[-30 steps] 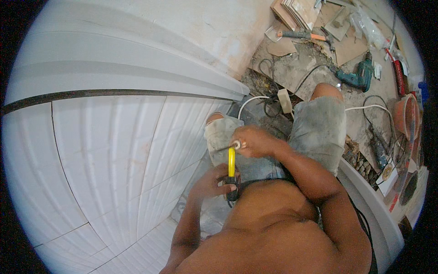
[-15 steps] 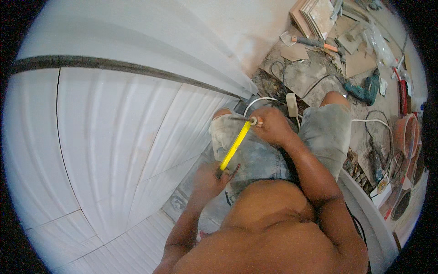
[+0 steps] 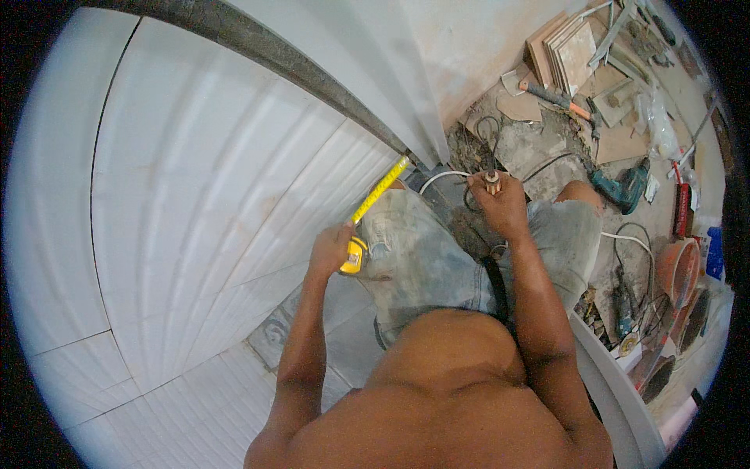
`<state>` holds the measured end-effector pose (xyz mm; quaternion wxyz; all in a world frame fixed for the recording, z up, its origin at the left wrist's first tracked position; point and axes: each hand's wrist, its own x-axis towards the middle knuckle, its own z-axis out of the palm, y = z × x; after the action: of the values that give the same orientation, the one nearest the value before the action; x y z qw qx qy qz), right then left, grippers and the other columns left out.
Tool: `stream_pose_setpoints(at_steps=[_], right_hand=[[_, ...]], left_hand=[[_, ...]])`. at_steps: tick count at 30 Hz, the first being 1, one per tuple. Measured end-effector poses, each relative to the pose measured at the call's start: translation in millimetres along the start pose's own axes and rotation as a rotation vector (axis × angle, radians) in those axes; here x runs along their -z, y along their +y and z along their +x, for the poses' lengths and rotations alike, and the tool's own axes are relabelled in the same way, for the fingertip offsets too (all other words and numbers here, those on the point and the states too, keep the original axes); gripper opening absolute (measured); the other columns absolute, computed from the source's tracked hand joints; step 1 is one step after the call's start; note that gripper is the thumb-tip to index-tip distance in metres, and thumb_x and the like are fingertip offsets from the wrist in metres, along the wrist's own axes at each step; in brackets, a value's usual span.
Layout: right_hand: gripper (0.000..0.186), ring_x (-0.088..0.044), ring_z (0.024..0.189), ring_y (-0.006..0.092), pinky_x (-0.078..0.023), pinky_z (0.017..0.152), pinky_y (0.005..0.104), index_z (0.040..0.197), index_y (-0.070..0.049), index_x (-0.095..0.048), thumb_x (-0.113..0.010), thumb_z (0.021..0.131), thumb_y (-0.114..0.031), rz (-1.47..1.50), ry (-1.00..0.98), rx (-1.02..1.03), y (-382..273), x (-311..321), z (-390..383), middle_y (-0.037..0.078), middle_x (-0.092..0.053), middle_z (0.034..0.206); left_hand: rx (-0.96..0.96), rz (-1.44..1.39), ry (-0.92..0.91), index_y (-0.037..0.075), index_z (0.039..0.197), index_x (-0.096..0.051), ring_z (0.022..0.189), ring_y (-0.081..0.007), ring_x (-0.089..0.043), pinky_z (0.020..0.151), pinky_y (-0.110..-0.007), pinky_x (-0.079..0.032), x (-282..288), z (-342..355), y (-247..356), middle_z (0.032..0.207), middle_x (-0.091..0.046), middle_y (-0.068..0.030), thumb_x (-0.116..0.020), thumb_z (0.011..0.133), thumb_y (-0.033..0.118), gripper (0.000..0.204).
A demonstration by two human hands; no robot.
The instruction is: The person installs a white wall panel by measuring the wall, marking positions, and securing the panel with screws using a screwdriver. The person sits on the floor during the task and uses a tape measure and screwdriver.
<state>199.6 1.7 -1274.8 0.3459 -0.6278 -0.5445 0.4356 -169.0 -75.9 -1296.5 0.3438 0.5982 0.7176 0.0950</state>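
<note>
My left hand [image 3: 333,250] is closed around a yellow and black tape measure [image 3: 355,256]. Its yellow blade [image 3: 380,191] slants up and away from the case, with its far end by the dark strip at the wall corner. Over my right thigh, my right hand [image 3: 504,207] grips a small tool with a pale, rounded handle end [image 3: 492,184]; a dark shaft seems to point away from me, and its exact kind is unclear. My legs, in worn denim shorts [image 3: 422,258], lie below both hands.
White ribbed tiles [image 3: 187,195] cover the left wall under a dark strip [image 3: 289,66]. On the right lie stacked tiles [image 3: 570,59], a hammer [image 3: 558,100], a green drill [image 3: 623,187], cables, and an orange bucket [image 3: 678,266]. A white cable [image 3: 441,178] curves near my knees.
My left hand has moved slightly up and left, bringing the tape blade to the wall's dark strip. My right hand, with the small tool, has moved right, away from the blade.
</note>
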Motion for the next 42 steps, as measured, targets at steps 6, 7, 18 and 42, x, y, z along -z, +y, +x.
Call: stream_pose_setpoints(at_steps=[6, 7, 18, 42], right_hand=[[0.02, -0.053, 0.065, 0.0088, -0.044, 0.06, 0.0284, 0.087, 0.0, -0.07, -0.07, 0.09, -0.02, 0.097, 0.006, -0.03, 8.4, -1.7, -4.4, 0.0, -0.063, 0.07], [0.02, -0.053, 0.065, 0.0087, -0.044, 0.06, 0.0284, 0.088, 0.0, -0.07, -0.07, 0.09, -0.02, 0.113, 0.007, -0.017, 9.5, -2.8, -5.2, 0.0, -0.063, 0.07], [0.027, -0.051, 0.059, 0.0077, -0.043, 0.056, 0.0282, 0.085, -0.003, -0.066, -0.071, 0.09, -0.029, 0.083, -0.049, -0.089, 25.9, -24.9, 7.9, -0.001, -0.057, 0.065], [0.038, -0.063, 0.098, 0.043, -0.05, 0.084, 0.048, 0.114, -0.002, -0.059, -0.064, 0.081, -0.018, -0.247, -0.136, -0.18, 70.5, -21.0, -13.5, 0.026, -0.066, 0.101]], left_hand=[[0.02, -0.099, 0.046, -0.002, 0.093, -0.066, 0.065, -0.0276, -0.065, 0.059, -0.039, -0.054, -13.1, 38.6, -13.5, 0.079, -0.065, -0.0174, -0.043, 0.101, 0.039, 0.048], [0.097, -0.182, 0.043, -0.003, 0.092, -0.066, 0.062, -0.0257, -0.064, 0.056, -0.038, -0.054, -14.0, 41.5, -13.8, 0.078, -0.064, -0.0161, -0.043, 0.101, 0.039, 0.048], [0.099, 0.065, 0.036, -0.003, 0.089, -0.065, 0.085, -0.0441, -0.061, 0.075, -0.051, -0.045, -10.2, 44.9, 2.8, 0.09, -0.064, -0.0289, -0.042, 0.098, 0.033, 0.044], [0.221, -0.291, -0.057, -0.002, 0.088, -0.066, 0.07, -0.0133, -0.058, 0.064, -0.031, -0.048, -8.6, -21.4, -6.7, 0.075, -0.064, -0.0069, -0.064, 0.095, 0.032, 0.035]])
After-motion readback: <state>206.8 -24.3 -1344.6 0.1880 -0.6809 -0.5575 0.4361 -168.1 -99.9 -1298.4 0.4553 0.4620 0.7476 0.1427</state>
